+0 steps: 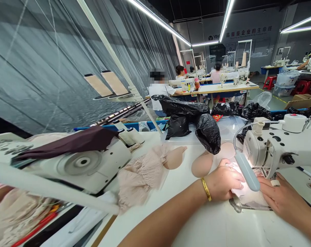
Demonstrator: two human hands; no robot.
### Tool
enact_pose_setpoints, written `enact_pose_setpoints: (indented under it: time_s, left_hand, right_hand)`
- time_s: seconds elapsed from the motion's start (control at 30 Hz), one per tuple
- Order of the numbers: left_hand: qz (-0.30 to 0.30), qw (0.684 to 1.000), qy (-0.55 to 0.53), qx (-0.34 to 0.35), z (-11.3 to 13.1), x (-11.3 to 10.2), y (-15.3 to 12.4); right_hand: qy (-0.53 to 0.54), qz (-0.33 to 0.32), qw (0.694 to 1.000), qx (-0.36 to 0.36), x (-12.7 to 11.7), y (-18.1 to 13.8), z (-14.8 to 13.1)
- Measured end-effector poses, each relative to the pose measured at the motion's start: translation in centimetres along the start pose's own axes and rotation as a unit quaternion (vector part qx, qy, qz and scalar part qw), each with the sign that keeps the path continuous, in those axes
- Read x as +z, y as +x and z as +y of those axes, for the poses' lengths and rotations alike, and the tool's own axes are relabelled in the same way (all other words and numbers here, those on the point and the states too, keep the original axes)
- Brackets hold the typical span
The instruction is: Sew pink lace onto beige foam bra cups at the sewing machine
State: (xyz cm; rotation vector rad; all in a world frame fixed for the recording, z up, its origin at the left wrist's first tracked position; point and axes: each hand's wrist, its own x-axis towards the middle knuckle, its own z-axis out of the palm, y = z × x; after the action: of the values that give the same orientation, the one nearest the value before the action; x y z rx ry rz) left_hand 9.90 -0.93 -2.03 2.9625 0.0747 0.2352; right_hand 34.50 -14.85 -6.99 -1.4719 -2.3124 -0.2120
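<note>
My left hand (223, 181), a gold bangle at its wrist, rests with curled fingers on a pale pink fabric piece (250, 197) under the sewing machine (281, 145). My right hand (280, 199) lies flat on the same fabric just right of the needle area, a ring on one finger. The machine's lamp (246, 171) shines on the fabric between both hands. Beige bra cups (201, 164) lie on the white table (217, 226) just left of my left hand.
A pile of pink lace fabric (142, 175) lies left of the cups. Another sewing machine (75, 161) with dark cloth on it stands at left. Black plastic bags (196, 120) sit behind. Other people work at far tables.
</note>
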Motion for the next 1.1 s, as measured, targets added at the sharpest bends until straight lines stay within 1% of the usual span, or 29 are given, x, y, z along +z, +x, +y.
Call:
enact_pose_setpoints:
  time_s: [0.1, 0.27, 0.4, 0.63, 0.83, 0.97, 1.03, 1.1]
  left_hand:
    - [0.000, 1.000, 0.000, 0.001, -0.1, 0.1, 0.0]
    - [0.004, 1.000, -0.003, 0.013, -0.3, 0.2, 0.0]
    - [0.004, 1.000, -0.003, 0.019, -0.3, 0.3, 0.0]
    - [-0.002, 1.000, 0.013, 0.001, -0.6, 0.3, 0.0]
    - [0.005, 1.000, 0.014, -0.001, -0.7, 0.3, 0.1]
    - [0.009, 1.000, 0.016, -0.004, -0.9, 0.7, 0.1]
    - [0.007, 1.000, 0.016, -0.004, -1.0, 0.8, 0.1]
    - [0.006, 1.000, 0.014, -0.007, -1.1, 0.9, 0.1]
  right_hand:
    - [-0.002, 0.005, 1.000, -0.001, 0.2, -0.1, 0.1]
    - [-0.012, -0.007, 1.000, 0.020, 0.6, -0.5, 0.1]
    - [-0.019, -0.011, 1.000, 0.011, 0.7, -0.6, 0.2]
    - [-0.039, 0.007, 0.999, -0.017, 0.2, 0.0, 0.2]
    - [-0.029, 0.024, 0.999, -0.004, -0.1, 0.4, -0.1]
    - [-0.028, 0.015, 0.999, 0.005, 0.0, 0.0, -0.1]
    - [-0.037, 0.028, 0.999, 0.013, 0.1, -0.4, 0.1]
    - [-0.047, 0.059, 0.997, 0.027, 0.2, -0.8, 0.3]
